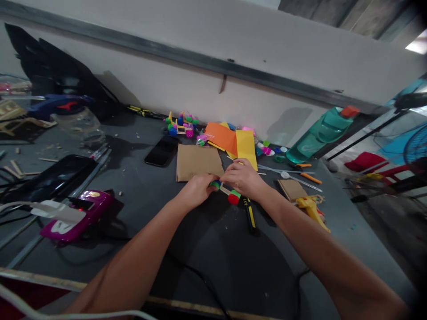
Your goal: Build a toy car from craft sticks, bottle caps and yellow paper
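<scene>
Both my hands meet over the middle of the dark table (pixel 233 258). My left hand (pixel 196 190) is closed on one end of a small axle with bottle-cap wheels (pixel 230 194), by its green cap. My right hand (pixel 243 178) is closed over the stick, near the green and red caps at the other end. A brown cardboard sheet (pixel 196 162) lies just behind my hands. Orange and yellow paper sheets (pixel 233 141) rest beyond it. A yellow-and-black craft knife (pixel 250 215) lies just below my right wrist.
A black phone (pixel 163 151) lies left of the cardboard, a small cap-wheeled toy (pixel 182 124) by the wall. A teal bottle (pixel 320 133) leans at right, a yellow glue gun (pixel 312 209) and small cardboard piece near it. A magenta device (pixel 80 215) sits left.
</scene>
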A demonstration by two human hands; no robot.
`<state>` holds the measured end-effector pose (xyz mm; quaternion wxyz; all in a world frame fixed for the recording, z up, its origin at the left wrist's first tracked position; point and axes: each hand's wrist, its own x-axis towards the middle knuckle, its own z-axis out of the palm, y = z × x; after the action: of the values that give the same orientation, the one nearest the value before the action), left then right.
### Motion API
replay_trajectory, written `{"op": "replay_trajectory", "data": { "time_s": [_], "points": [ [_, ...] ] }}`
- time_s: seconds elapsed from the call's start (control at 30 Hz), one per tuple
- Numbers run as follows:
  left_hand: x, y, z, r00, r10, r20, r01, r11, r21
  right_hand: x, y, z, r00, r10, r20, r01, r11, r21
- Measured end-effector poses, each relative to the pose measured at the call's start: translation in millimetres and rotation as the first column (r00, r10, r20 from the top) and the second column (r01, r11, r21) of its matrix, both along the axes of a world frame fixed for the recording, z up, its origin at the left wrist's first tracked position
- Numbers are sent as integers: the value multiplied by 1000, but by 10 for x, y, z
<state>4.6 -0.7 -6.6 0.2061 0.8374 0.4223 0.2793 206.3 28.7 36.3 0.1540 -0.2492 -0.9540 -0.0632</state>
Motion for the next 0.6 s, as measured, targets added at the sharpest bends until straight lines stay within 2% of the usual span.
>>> {"op": "replay_trajectory", "data": {
  "time_s": [0.4,0.6],
  "points": [
    [3,-9,22,999,39,-6,-39,999,-15,6,20,-53,998,32,-58,-29,998,49],
    [2,-13,21,999,37,3,-37,999,-26,16,28,-77,997,23,-77,-21,999,31]
  ]
}}
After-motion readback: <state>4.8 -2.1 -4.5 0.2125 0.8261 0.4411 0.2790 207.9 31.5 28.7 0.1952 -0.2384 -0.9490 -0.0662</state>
